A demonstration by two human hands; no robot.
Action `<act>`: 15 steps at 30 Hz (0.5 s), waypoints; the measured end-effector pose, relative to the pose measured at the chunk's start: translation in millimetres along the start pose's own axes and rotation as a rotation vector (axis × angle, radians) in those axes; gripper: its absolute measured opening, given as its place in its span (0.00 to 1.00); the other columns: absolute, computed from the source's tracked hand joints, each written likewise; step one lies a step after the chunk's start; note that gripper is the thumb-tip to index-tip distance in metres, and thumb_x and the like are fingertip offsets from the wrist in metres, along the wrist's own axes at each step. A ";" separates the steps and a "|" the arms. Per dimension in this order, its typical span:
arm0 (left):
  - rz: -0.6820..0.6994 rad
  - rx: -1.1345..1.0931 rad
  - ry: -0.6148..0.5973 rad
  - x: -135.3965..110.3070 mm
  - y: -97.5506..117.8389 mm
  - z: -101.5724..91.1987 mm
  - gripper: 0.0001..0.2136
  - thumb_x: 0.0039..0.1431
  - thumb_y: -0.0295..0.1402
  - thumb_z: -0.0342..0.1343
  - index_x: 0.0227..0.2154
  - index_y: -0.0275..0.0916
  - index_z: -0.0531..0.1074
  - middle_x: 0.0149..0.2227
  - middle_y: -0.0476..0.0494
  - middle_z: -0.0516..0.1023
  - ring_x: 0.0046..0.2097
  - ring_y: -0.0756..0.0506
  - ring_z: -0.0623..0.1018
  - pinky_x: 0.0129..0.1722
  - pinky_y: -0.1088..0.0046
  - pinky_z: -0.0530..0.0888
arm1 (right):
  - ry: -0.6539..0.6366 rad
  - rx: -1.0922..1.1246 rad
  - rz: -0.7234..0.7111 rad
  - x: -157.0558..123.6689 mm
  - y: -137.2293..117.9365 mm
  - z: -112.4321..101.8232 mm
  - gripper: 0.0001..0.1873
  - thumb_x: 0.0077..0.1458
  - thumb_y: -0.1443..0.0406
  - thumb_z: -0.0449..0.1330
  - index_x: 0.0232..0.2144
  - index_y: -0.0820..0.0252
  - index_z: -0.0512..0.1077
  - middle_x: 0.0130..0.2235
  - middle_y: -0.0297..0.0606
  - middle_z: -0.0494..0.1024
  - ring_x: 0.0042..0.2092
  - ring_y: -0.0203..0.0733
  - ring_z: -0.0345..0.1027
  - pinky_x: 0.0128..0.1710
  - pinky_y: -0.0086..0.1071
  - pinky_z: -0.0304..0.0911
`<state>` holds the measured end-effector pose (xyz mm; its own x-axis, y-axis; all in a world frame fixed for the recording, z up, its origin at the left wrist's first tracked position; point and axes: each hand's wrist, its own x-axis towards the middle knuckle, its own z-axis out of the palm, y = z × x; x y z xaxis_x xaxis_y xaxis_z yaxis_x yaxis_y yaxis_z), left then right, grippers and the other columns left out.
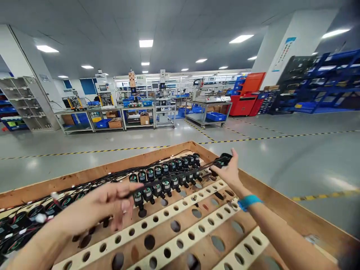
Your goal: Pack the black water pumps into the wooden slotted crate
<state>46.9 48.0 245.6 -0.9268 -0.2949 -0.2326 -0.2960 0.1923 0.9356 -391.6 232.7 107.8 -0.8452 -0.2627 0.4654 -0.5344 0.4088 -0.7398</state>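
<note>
My right hand (231,171), with a blue band at the wrist, grips a black round motor-like unit (223,160) above the far right corner of a wooden crate. A black cable (203,167) runs from that unit leftward to my left hand (112,204), whose fingers are closed on it. Below the cable stand rows of similar black units (165,184), round and open-topped, with green boards inside. Pale wooden strips (159,216) with round holes lie across the crate in front of them. My left hand and forearm hide part of the rows.
The crate's wooden wall (208,150) surrounds the strips and units. Bundled black cables (123,173) with white connectors lie along the far side. Beyond are grey floor, workbenches (107,109), a wheeled cart (206,112), a red cabinet (244,105) and blue shelving (329,88).
</note>
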 end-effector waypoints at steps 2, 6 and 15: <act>0.031 -0.052 0.011 43.1 22.9 -20.2 0.30 0.54 0.47 0.66 0.60 0.48 0.71 0.39 0.43 0.80 0.26 0.50 0.75 0.28 0.72 0.75 | -0.040 -0.020 0.114 14.7 37.0 42.1 0.61 0.42 0.51 0.65 0.70 0.58 0.37 0.64 0.56 0.59 0.62 0.64 0.58 0.60 0.54 0.56; 0.085 -0.114 0.079 115.9 47.6 -49.1 0.23 0.55 0.34 0.67 0.55 0.39 0.75 0.45 0.38 0.81 0.24 0.55 0.70 0.26 0.77 0.73 | -0.029 -0.035 0.209 31.2 82.7 88.9 0.57 0.47 0.49 0.62 0.70 0.61 0.38 0.62 0.63 0.60 0.62 0.67 0.58 0.57 0.55 0.59; 0.195 -0.201 0.260 176.8 69.3 -50.2 0.16 0.59 0.25 0.61 0.50 0.35 0.78 0.49 0.33 0.80 0.24 0.58 0.62 0.20 0.84 0.65 | -0.012 -0.087 0.207 28.8 116.6 127.0 0.54 0.47 0.45 0.62 0.67 0.63 0.46 0.59 0.64 0.61 0.63 0.70 0.53 0.60 0.58 0.53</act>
<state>-125.9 -37.8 282.7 -0.8641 -0.5033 0.0055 -0.0451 0.0885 0.9951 -477.6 161.8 -26.8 -0.9373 -0.1754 0.3013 -0.3479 0.5288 -0.7742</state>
